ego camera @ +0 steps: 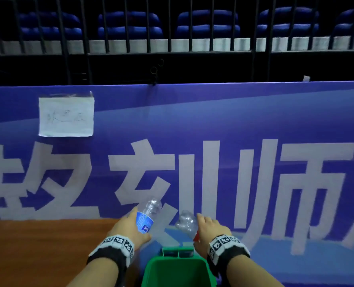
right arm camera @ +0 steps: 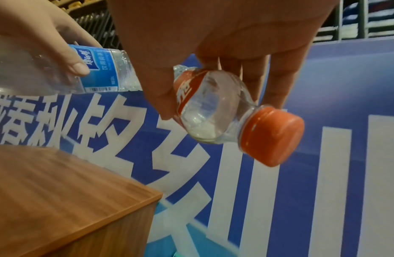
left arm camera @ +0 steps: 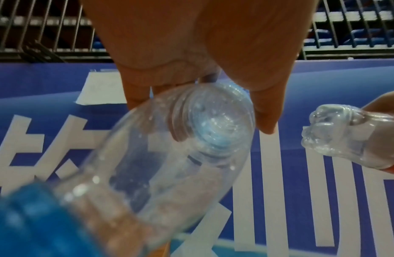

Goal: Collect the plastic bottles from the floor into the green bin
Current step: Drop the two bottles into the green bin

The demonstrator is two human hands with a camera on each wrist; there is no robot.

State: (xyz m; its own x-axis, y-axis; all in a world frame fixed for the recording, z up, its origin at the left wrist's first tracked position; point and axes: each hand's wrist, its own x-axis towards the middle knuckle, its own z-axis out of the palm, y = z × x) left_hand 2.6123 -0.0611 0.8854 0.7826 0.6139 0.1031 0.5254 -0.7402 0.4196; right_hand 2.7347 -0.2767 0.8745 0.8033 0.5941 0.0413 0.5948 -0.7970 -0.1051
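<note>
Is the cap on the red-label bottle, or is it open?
Capped. The right wrist view shows an orange cap seated on the neck of the red-label bottle, which the right hand holds.

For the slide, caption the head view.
Left hand and right hand each hold a plastic bottle above the green bin.

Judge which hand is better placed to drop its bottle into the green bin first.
Right, marginally. In the head view the right hand holds the red-capped bottle nearer the green bin opening; the left hand holds the blue-label bottle farther left, by the wooden surface.
</note>
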